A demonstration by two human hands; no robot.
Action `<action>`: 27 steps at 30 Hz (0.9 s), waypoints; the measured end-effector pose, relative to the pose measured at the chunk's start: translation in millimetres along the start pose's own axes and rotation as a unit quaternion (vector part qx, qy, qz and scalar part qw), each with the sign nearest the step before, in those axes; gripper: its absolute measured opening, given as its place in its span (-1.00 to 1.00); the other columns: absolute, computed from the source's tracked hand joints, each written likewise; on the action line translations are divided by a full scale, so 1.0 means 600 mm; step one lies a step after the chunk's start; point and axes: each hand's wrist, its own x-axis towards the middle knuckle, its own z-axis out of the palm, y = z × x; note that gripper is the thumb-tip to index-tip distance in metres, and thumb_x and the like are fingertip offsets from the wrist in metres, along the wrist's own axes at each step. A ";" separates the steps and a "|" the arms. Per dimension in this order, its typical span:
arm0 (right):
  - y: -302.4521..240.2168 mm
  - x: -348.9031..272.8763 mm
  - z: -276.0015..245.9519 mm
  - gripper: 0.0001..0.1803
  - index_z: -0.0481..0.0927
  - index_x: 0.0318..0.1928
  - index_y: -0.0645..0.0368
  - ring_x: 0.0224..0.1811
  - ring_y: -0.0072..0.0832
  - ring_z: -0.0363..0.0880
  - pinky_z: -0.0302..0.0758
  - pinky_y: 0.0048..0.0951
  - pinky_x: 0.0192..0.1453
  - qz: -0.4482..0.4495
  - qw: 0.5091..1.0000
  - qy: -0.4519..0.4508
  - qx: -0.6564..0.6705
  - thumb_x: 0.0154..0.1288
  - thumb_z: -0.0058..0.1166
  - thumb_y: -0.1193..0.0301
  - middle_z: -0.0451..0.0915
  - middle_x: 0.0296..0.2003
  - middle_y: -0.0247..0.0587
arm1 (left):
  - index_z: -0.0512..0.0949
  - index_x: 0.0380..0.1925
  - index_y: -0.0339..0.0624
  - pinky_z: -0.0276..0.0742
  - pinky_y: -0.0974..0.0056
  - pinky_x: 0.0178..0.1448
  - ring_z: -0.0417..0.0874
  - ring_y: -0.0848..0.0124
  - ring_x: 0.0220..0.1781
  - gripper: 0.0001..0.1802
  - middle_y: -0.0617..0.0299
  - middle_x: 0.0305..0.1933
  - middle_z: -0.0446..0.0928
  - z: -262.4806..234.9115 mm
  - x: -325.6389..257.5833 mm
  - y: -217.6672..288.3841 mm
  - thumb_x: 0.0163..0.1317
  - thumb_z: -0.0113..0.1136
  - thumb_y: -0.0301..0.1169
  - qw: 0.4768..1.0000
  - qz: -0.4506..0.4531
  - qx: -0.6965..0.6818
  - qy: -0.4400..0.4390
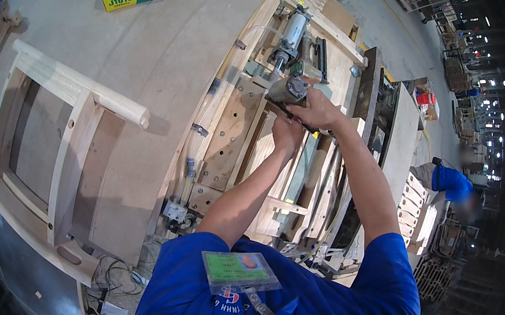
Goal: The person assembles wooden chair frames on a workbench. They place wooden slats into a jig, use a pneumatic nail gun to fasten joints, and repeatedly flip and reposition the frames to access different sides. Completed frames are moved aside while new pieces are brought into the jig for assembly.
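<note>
Both hands are up over the wooden jig (230, 132) on the worktop (144, 63): right hand (318, 110) clamped on the pneumatic nail gun (288, 89), left hand (287, 134) closed beside it, steadying. It looks like the fastening step; next calls for squaring the nose on the joint.

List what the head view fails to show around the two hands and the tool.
- Right hand: palm and fingertips hidden, wrapped around the nail gun.
- Left hand: what it pinches is too small to tell; only a thin dark strip shows.
- Nail gun tip: hidden behind both hands.
- Jig under the forearms: covered by the arms.
- Co-worker at right: blurred, near the rim.
</note>
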 end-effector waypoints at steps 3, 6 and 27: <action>0.008 0.000 0.005 -0.46 0.61 0.26 0.27 0.21 0.03 0.71 0.57 -0.14 0.34 -0.006 1.000 0.008 -0.002 0.33 0.39 0.34 0.75 0.07 0.18 | 0.65 0.08 -0.28 0.64 -0.03 0.12 0.80 -0.07 0.07 -0.67 -0.19 -0.02 0.78 0.000 0.004 -0.005 0.49 0.20 -0.29 1.000 -0.004 0.001 -0.014; 0.019 0.001 0.014 -0.49 0.63 0.22 0.26 0.12 0.05 0.74 0.60 -0.12 0.26 0.030 0.998 -0.008 0.056 0.33 0.39 0.32 0.78 -0.01 0.15 | 0.66 0.02 -0.34 0.63 0.02 0.10 0.81 0.00 0.05 -0.70 -0.19 -0.04 0.78 0.001 0.013 -0.014 0.48 0.20 -0.33 0.999 -0.008 0.001 -0.038; -0.116 -0.254 0.199 -0.62 0.60 0.14 0.28 -0.23 -0.40 0.73 0.65 -0.29 -0.05 -0.048 0.982 -0.115 0.139 0.37 0.37 0.47 0.76 -0.22 -0.09 | 0.64 -0.13 -0.46 0.63 0.27 -0.37 0.72 0.39 -0.38 -0.80 0.07 -0.27 0.70 -0.214 -0.295 -0.116 0.52 0.03 -0.57 0.960 -0.182 -0.120 -0.174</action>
